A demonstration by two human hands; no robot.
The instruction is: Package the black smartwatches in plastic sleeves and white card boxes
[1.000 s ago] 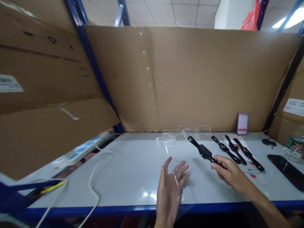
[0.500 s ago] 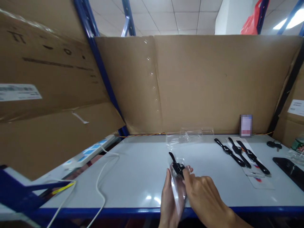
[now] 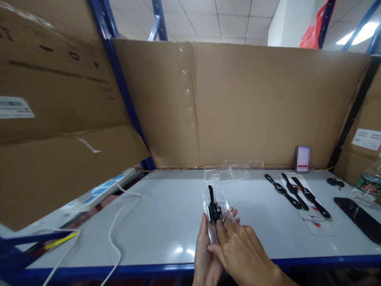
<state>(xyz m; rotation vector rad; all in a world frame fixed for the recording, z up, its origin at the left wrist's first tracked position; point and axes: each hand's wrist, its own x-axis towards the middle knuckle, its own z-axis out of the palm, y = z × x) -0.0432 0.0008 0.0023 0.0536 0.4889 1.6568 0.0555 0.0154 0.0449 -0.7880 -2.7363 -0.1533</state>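
A black spokeshave (image 3: 213, 208) lies lengthwise in a clear plastic bag (image 3: 222, 195), its upper handle pointing away from me. My left hand (image 3: 203, 252) cradles the bag from below and the left, fingers curled round it. Over the lower part, my right hand (image 3: 245, 248) has bent fingers gripping the spokeshave through or at the bag; its thumb reaches toward my left palm. The lower handle is mostly hidden. Off to the right lie three more black spokeshaves (image 3: 293, 192), partly on printed cards (image 3: 320, 228).
Clear plastic packaging (image 3: 235, 170) lies at the back by the cardboard panel (image 3: 268, 103). A propped phone (image 3: 303, 159), keys (image 3: 335, 182), a dark phone-like slab (image 3: 358, 216) and a bottle (image 3: 369, 184) are at right. A power strip (image 3: 101, 190) and white cable (image 3: 111, 234) run along the left.
The spokeshave has turned more upright and slid deeper into view within the bag. My right hand has moved slightly down and left along it. The camera view has shifted a little.
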